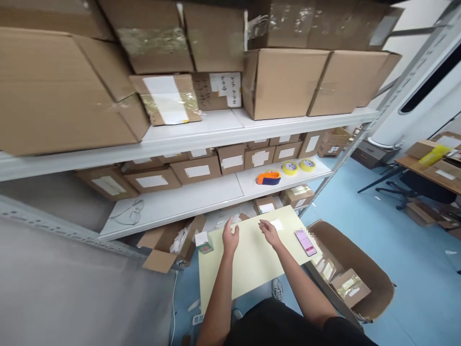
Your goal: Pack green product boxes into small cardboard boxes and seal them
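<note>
My left hand (230, 236) is over the pale yellow board (248, 269), thumb and fingers apart, with nothing in it. To its left, at the board's edge, is a small green and white box (205, 244). My right hand (269, 232) hangs over the board's far part, its fingers loosely bent and nothing visible in them. Just beyond that hand lies a small white paper (277, 224). A phone with a pink screen (305, 242) rests at the board's right side.
Shelves (201, 194) ahead carry several cardboard boxes (288, 81), yellow tape rolls (290, 167), an orange and blue strap roll (268, 178) and glasses (135, 214). An open carton (163, 240) stands left. A large brown bin (374, 283) holding boxes stands right.
</note>
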The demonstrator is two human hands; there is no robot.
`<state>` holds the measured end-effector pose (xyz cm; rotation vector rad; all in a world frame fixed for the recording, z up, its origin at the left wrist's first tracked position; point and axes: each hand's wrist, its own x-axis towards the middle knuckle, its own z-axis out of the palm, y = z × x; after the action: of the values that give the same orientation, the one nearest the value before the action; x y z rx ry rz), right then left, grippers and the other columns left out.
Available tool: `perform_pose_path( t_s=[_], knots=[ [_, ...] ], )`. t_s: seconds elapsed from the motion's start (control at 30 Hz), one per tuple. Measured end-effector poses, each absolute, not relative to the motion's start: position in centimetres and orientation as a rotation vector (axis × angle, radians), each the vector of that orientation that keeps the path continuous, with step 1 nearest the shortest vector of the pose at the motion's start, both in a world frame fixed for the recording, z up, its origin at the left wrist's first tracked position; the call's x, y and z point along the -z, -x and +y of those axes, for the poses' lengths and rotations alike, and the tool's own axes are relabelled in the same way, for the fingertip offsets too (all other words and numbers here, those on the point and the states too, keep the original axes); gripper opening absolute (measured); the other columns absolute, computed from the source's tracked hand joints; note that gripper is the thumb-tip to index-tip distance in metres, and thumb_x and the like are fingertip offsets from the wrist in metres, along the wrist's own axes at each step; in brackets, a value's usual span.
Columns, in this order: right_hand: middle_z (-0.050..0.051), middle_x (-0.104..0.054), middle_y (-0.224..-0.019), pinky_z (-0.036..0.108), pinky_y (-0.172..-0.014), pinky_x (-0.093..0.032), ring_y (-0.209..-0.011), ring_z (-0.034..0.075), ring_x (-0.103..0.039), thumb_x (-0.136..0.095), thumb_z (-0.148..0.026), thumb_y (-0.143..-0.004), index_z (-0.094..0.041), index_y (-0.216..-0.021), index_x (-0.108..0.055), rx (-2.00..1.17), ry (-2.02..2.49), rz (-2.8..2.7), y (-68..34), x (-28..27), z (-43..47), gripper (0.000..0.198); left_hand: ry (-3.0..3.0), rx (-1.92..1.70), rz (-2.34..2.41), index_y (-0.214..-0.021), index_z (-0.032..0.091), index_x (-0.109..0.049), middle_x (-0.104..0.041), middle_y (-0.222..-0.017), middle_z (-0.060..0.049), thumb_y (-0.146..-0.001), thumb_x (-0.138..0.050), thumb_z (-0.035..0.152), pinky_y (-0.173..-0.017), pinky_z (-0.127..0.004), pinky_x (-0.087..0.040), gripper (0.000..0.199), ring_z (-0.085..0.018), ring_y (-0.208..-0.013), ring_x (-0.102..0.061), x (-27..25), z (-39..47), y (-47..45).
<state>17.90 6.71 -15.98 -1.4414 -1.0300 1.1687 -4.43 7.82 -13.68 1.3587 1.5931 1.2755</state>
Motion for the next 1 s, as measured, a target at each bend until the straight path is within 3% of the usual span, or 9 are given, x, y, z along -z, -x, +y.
perform_pose_path(
  t_s=[0.1, 0.3, 0.43, 0.57, 0.8, 1.0],
  knots=[
    [0.013, -0.078, -0.121, 0.049, -0.108, -0.055, -0.12, 0.03, -0.071, -0.069, -0.053, -0.081, -0.023, -0.12, -0.072, -1.069, 1.368, -1.078, -22.2, 14.3, 9.1, 0.049, -1.406, -1.268, 1.538, -0.143, 0.025, -0.061, -0.061, -0.148, -0.012, -0.093, -0.064, 0.035, -0.109, -0.043, -0.054, 0.051, -0.027, -0.136, -0.059, 11.6, 9.2, 0.8],
    [0.013, -0.076, -0.127, 0.047, -0.106, -0.056, -0.122, 0.029, -0.071, -0.064, -0.042, -0.088, -0.022, -0.128, -0.07, -0.954, 1.27, -1.21, -28.9, 9.5, 15.9, 0.046, -1.469, -1.239, 1.552, -0.143, 0.025, -0.062, -0.06, -0.151, -0.01, -0.092, -0.063, 0.036, -0.115, -0.043, -0.049, 0.052, -0.027, -0.14, -0.057, 8.3, 11.8, -4.7],
    [0.011, -0.073, -0.134, 0.043, -0.106, -0.056, -0.123, 0.027, -0.069, -0.059, -0.034, -0.091, -0.022, -0.133, -0.069, -0.817, 1.275, -1.389, -31.7, 5.2, 21.6, 0.045, -1.421, -1.224, 1.579, -0.14, 0.024, -0.064, -0.063, -0.148, -0.011, -0.091, -0.063, 0.038, -0.11, -0.043, -0.052, 0.051, -0.027, -0.136, -0.06, 7.3, 12.2, -6.7],
    [0.011, -0.07, -0.139, 0.041, -0.116, -0.047, -0.132, 0.028, -0.063, -0.059, -0.025, -0.09, -0.02, -0.137, -0.068, -0.557, 1.414, -1.688, -32.5, 2.0, 27.1, 0.049, -1.42, -1.25, 1.618, -0.138, 0.024, -0.066, -0.065, -0.145, -0.012, -0.091, -0.063, 0.037, -0.105, -0.042, -0.055, 0.049, -0.027, -0.133, -0.062, 7.2, 11.0, -6.9],
    [0.018, -0.077, -0.113, 0.044, -0.119, -0.034, -0.114, 0.031, -0.067, -0.069, -0.016, -0.084, -0.014, -0.128, -0.07, -0.33, 1.709, -2.09, -30.8, 2.8, 30.4, 0.044, -1.324, -1.303, 1.771, -0.135, 0.026, -0.068, -0.073, -0.133, -0.012, -0.091, -0.064, 0.034, -0.101, -0.042, -0.058, 0.045, -0.026, -0.121, -0.071, 7.7, 7.4, -3.5],
    [0.019, -0.074, -0.121, 0.042, -0.105, -0.043, -0.117, 0.033, -0.063, -0.07, -0.024, -0.09, -0.014, -0.125, -0.069, -0.286, 1.769, -2.136, -30.5, 1.5, 27.8, 0.037, -1.268, -1.373, 1.753, -0.13, 0.024, -0.07, -0.074, -0.128, -0.014, -0.09, -0.069, 0.035, -0.101, -0.043, -0.058, 0.041, -0.027, -0.118, -0.072, 7.8, 5.2, -0.1]
  ],
)
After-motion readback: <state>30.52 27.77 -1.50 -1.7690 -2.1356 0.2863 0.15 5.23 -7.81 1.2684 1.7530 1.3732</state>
